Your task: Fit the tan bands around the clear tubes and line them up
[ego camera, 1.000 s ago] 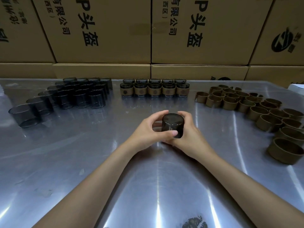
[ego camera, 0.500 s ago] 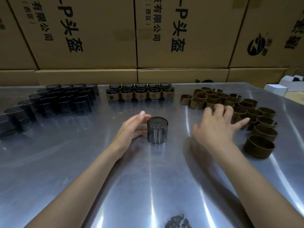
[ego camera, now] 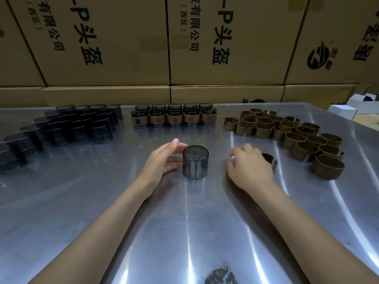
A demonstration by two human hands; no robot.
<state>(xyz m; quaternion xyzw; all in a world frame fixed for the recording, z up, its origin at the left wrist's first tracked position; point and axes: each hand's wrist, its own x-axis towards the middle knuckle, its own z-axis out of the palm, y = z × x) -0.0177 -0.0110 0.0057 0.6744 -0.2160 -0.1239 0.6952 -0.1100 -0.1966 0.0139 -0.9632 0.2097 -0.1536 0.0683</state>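
- Table: loose tubes upper left, banded row top centre, bands upper right.
- Tube, centre frame: upright, axis vertical, no band.
- Left hand: open, fingers beside the tube; contact unclear.
- Right hand: curled on a band.
- Step: fetching band. Next: slide it over the tube's top.

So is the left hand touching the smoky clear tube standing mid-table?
Cannot tell. In the head view the left hand cups beside the tube; no plain gap or contact shows.

Dim, warm overhead light streaks long white glare across the steel counter; the right hand smears with motion blur, and wide-angle distortion bows the stacked cardboard boxes.
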